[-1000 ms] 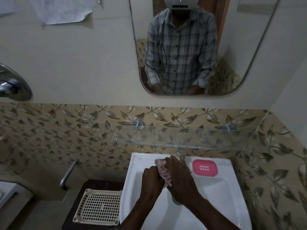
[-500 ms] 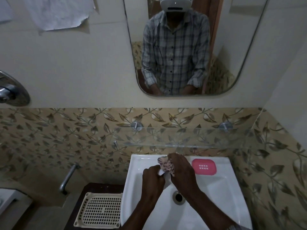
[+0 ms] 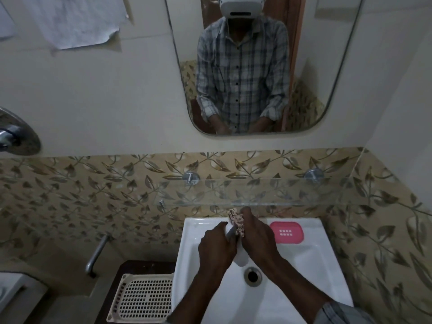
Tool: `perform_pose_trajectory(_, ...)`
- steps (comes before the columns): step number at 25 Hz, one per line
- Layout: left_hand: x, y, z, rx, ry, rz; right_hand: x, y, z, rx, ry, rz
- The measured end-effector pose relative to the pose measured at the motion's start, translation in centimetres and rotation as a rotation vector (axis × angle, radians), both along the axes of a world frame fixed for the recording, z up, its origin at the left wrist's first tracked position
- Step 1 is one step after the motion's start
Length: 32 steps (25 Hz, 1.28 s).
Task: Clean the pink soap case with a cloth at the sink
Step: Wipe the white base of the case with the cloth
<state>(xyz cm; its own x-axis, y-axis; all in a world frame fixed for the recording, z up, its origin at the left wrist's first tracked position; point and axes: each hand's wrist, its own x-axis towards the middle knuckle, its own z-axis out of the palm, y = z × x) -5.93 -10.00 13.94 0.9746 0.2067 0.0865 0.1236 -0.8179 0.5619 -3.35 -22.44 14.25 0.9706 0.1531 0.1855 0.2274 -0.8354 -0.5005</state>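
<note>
The pink soap case (image 3: 287,232) lies flat on the back right ledge of the white sink (image 3: 322,265), with nothing touching it. Both hands meet over the basin just left of it. My right hand (image 3: 257,239) grips a bunched pink patterned cloth (image 3: 236,220), which sticks up behind the knuckles. My left hand (image 3: 216,246) curls round a pale white object (image 3: 240,258) that reaches down toward the drain (image 3: 252,276). Most of that object is hidden between the hands, and I cannot tell what it is.
A glass shelf (image 3: 257,192) juts out from the leaf-patterned tiles just above the hands. Left of the sink, a cream perforated tray (image 3: 142,298) sits on a dark stand, beside a metal pipe (image 3: 97,256). A mirror (image 3: 257,66) hangs above.
Both hands have shifted slightly toward the back of the basin, uncovering the drain. The cloth stays bunched in my right hand. The pink soap case has not moved.
</note>
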Motion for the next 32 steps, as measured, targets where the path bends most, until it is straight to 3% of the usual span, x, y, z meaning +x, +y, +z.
perform_pose_trajectory(3,1.3,0.1,1.1,0.008,-0.043,-0.013,-0.6,0.6,-0.2,-0.033,-0.035,0.001)
perform_pose_trajectory(7,0.6,0.1,-0.6,-0.132,-0.187,0.140,-0.8,-0.5,-1.8,0.239,0.254,-0.182)
perform_pose_trajectory(10,1.2,-0.2,-1.2,-0.019,-0.033,-0.001,-0.5,-0.1,-2.1,0.030,0.124,-0.025)
perform_pose_trajectory(13,3.0,0.7,-0.5,0.059,-0.044,-0.072,0.5,-0.1,-2.1,0.028,0.031,0.069)
perform_pose_trajectory(18,1.1,-2.0,-0.4,-0.322,-0.279,0.331,0.6,-0.1,-3.0,0.609,0.351,-0.359)
perform_pose_trajectory(19,0.7,-2.6,-1.1,-0.383,-0.259,0.363,0.7,-0.3,-3.0,0.599,0.353,-0.373)
perform_pose_trajectory(21,0.5,-2.6,-1.6,-0.365,-0.128,0.324,1.2,-1.3,-2.5,0.354,0.294,-0.281)
perform_pose_trajectory(23,1.5,-1.5,-2.0,-0.057,0.028,0.135,1.7,-2.1,-1.6,-0.022,0.147,-0.073)
perform_pose_trajectory(24,2.1,-1.1,-1.8,0.117,0.084,0.029,1.7,-2.1,-1.3,-0.105,0.061,0.016)
perform_pose_trajectory(26,2.7,-1.1,-1.7,0.194,0.086,-0.046,1.4,-1.3,-0.9,-0.093,-0.006,0.061)
perform_pose_trajectory(29,2.2,-2.8,-2.1,-0.223,-0.053,0.230,0.4,0.8,-0.5,0.202,0.134,-0.239)
perform_pose_trajectory(32,1.6,-3.1,-2.3,-0.428,-0.168,0.496,-1.2,2.0,-2.1,0.372,0.333,-0.345)
